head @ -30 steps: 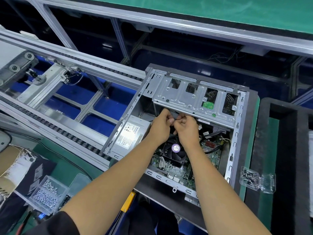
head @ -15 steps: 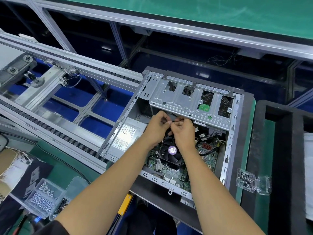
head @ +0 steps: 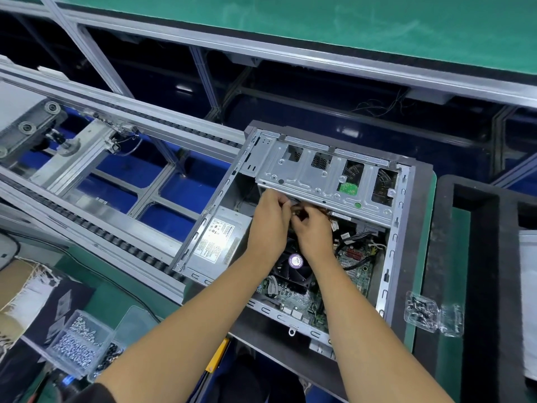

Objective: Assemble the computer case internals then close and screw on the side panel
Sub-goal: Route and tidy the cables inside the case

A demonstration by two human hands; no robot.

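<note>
Head view: the open computer case (head: 395,239) lies on its side on a dark pad on the green surface (head: 460,237), its side panel off. Inside it, the left hand (head: 268,225) and right hand (head: 315,231) meet just under the silver drive cage (head: 319,175), fingers curled and pinching a small cable connector (head: 297,212) between them. Below the wrists sits the black CPU fan (head: 295,266) with a purple round sticker, on the green motherboard (head: 354,271). The power supply (head: 218,242) carries a white label, its print too small to read. A clear screw box (head: 78,344) sits near left, a clear packet of screws (head: 430,312) right, and the roller conveyor (head: 96,228) beyond.
</note>
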